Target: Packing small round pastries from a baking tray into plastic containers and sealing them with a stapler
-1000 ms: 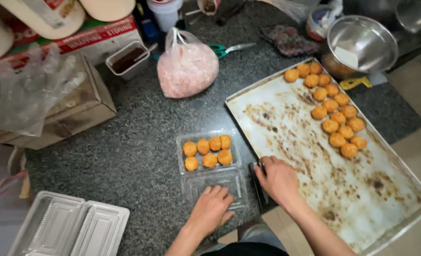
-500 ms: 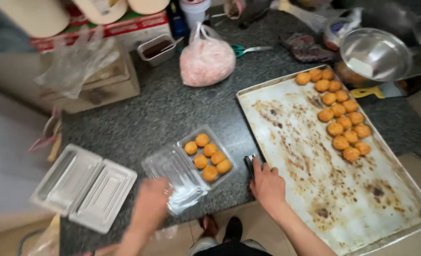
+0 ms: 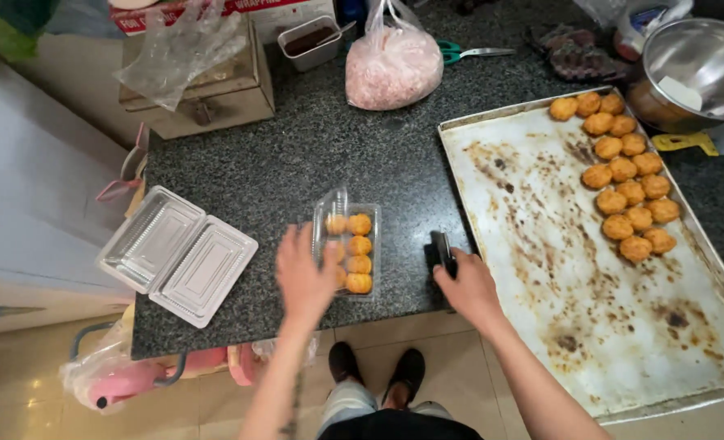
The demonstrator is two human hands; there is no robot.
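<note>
1. nearest the camera, dark shoes (image 3: 378, 371) stand on the pale floor; the person's body is cut off at the bottom edge.
2. the left hand (image 3: 307, 275) lies spread, fingers apart, against the near left side of a clear plastic clamshell box (image 3: 347, 244); it covers part of the box, so whether it grips the lid cannot be told.
3. the box sits near the front edge of the dark speckled tabletop (image 3: 297, 163), holding golden round pastries (image 3: 359, 253); those under the hand are hidden, and the glare on the raised lid blurs its edge.
4. the right hand (image 3: 469, 285) is curled around a small black object (image 3: 441, 251) just beside the tray's near left corner; what the object is cannot be made out.
5. left of the box, an empty clear clamshell (image 3: 176, 254) lies open flat at the tabletop's left edge.
6. below that edge, a pink thing in a plastic bag (image 3: 126, 379) is partly hidden.
7. on the right, a large stained baking tray (image 3: 590, 277) runs off the lower right edge, with more pastries (image 3: 623, 171) along its far right side.
8. farther back stand a tied bag of pink stuff (image 3: 393, 65), green-handled scissors (image 3: 468, 54), a cardboard box (image 3: 207, 90) with a crumpled plastic glove (image 3: 175, 49) on it, and a metal bowl (image 3: 696, 61) cut by the frame.
</note>
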